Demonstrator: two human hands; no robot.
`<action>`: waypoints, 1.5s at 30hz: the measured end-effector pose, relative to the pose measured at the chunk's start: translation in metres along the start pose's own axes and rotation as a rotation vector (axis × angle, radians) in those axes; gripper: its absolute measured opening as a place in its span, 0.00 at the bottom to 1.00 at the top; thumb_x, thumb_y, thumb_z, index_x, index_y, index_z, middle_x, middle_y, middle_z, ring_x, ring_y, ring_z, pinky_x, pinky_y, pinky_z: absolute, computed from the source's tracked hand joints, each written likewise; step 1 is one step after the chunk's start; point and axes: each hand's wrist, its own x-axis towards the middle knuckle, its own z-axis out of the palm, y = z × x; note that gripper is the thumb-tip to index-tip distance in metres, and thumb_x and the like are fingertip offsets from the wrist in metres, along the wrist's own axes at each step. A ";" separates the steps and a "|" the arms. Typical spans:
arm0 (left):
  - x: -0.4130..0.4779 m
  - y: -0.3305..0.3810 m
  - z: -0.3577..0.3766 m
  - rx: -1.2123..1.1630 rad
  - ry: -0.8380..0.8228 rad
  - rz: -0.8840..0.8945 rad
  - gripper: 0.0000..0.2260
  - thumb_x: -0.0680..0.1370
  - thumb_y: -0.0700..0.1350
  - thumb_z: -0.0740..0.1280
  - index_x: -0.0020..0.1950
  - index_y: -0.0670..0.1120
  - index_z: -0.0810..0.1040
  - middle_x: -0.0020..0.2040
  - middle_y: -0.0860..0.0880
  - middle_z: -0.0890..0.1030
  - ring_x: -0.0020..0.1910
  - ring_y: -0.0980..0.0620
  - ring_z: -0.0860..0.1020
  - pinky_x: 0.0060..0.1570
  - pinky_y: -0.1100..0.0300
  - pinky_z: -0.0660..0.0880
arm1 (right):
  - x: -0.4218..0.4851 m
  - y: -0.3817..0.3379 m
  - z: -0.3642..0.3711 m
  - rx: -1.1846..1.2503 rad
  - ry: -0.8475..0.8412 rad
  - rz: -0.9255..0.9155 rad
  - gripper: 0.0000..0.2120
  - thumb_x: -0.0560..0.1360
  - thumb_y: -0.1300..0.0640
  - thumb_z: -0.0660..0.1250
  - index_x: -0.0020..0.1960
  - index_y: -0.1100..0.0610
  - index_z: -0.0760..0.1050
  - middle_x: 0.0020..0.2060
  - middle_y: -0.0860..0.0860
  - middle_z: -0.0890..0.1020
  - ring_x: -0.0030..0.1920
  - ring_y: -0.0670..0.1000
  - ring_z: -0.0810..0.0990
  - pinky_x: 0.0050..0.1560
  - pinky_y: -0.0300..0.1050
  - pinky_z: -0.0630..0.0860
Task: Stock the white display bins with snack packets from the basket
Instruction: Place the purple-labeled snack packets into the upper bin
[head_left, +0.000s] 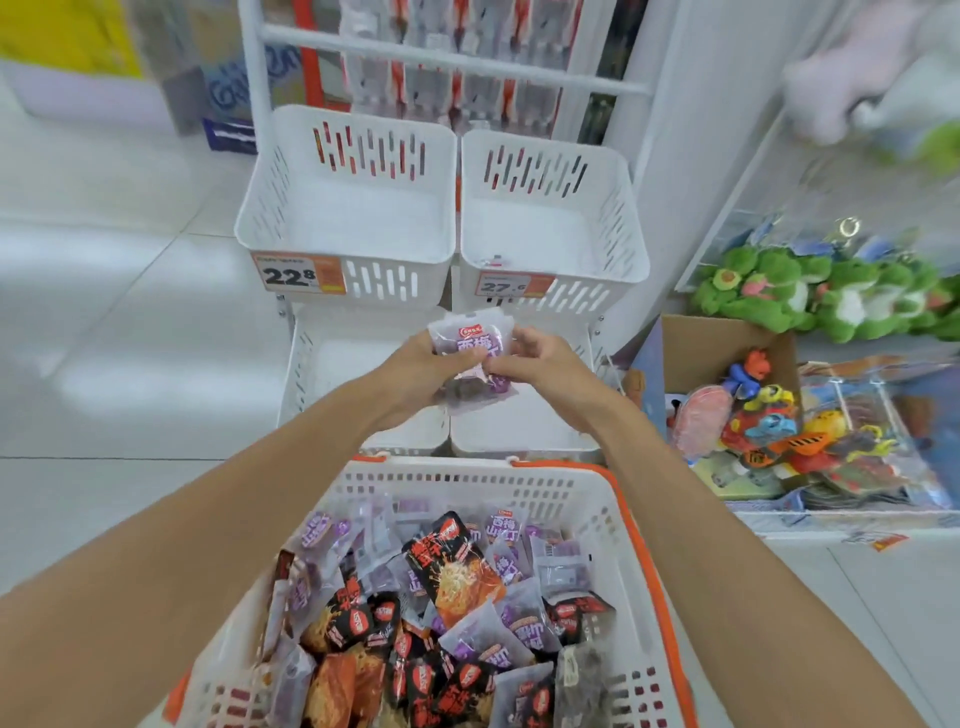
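Floor (130, 312): pale glossy tiles, seen L of everything.
Rack (452, 62): white rails, stood straight ahead; hanging packs behind it are blurred.
Basket (597, 499): white w/ orange rim, nearest the camera, set just in front of the rack.
Pile (452, 561): basket is filled w/ purple and black-orange snack packs, all jumbled.
Top bins: two white slotted ones, side by side and touching. The L bin (270, 208) is seen bare inside; in the R bin (618, 218) one tiny item is spotted at the front edge.
Low bins: a L one (306, 374) and a R one (519, 436) sat under the top pair, partly hidden by the arms.
Box (701, 343): cardboard, R of the rack, w/ bright toys piled in it.
Frogs (769, 291): green plush, lined up behind the box.
L hand (421, 369): fingers curled round the held packets, gripped from the L.
R hand (545, 364): same bunch pinched from the R, thumb and fingers closed on it.
Held packets (470, 338): purple, at least two, kept up over the low bins, below the top bins, beyond the basket.
Tags: 22.8 tag (298, 273) is clipped to the L bin front, 27.6 tag (511, 285) to the R bin front.
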 end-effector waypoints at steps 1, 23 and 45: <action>0.007 0.013 -0.004 0.013 -0.004 0.027 0.05 0.81 0.38 0.63 0.54 0.39 0.77 0.35 0.50 0.84 0.33 0.56 0.83 0.33 0.68 0.76 | 0.010 -0.012 -0.006 0.003 -0.011 -0.006 0.24 0.68 0.58 0.75 0.62 0.64 0.76 0.49 0.60 0.81 0.48 0.52 0.80 0.62 0.57 0.75; 0.233 0.080 -0.084 1.226 0.329 0.480 0.11 0.68 0.60 0.75 0.43 0.55 0.86 0.46 0.59 0.82 0.48 0.57 0.76 0.52 0.54 0.74 | 0.232 -0.042 -0.104 -0.443 -0.108 0.006 0.18 0.70 0.51 0.76 0.58 0.51 0.80 0.59 0.49 0.81 0.60 0.52 0.77 0.64 0.47 0.73; 0.138 0.059 -0.050 0.888 0.396 0.371 0.08 0.72 0.49 0.75 0.48 0.49 0.82 0.42 0.54 0.80 0.35 0.60 0.74 0.39 0.64 0.70 | 0.110 -0.046 -0.047 -0.342 0.376 -0.276 0.10 0.71 0.64 0.69 0.49 0.51 0.81 0.43 0.47 0.81 0.40 0.46 0.77 0.40 0.34 0.72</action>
